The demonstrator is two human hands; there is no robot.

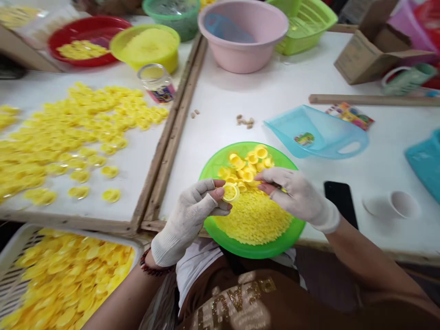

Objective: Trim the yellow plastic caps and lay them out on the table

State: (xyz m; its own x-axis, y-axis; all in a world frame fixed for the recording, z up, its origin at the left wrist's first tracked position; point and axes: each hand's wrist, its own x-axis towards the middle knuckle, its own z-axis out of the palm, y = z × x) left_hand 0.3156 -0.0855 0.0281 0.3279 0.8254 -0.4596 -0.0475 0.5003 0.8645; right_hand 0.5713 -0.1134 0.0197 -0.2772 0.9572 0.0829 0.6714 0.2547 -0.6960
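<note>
My left hand (197,208), in a white fingerless glove, pinches a small round yellow plastic cup (230,192) with pale yellow bits inside it. My right hand (297,195), gloved the same way, has its thumb and fingers bent together over the bowl; what they hold, if anything, is hidden. Beneath both hands lies a green bowl (252,251) at the table's front edge. Its near part is filled with yellow granules (256,220). A heap of yellow cups (245,167) rests on the far side, close to my right fingertips.
Right of the bowl are a blue scoop (319,133), a black phone (340,201) and a white cup (402,205). A pink basin (242,50) stands behind. Yellow pieces (82,123) cover the left table beyond a wooden strip (172,119). A white basket (17,275) of yellow discs sits lower left.
</note>
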